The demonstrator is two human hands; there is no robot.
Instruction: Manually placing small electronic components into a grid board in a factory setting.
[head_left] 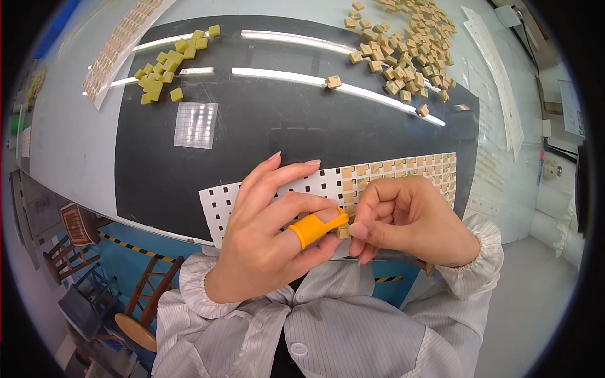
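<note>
My left hand (271, 233) wears an orange finger guard (312, 228) on one finger. Between its pointed tip and my left thumb sits a small tan block (343, 232), while other fingers of that hand stretch over the white sheet. My right hand (409, 220) is closed, thumb against index finger, right beside the block; whether anything thin is pinched there is hidden. Under both hands lies the perforated white sheet (217, 200) with square black holes. Its right part carries rows of tan squares (428, 167), some with green marks.
A black mat (265, 129) covers the table middle. Yellow-green blocks (170, 63) lie far left, near a clear gridded square (196, 125). Loose tan blocks (409, 57) pile far right. More sheets lie at the left (123, 44) and right (498, 69). Wooden stools (151, 290) stand left below the table.
</note>
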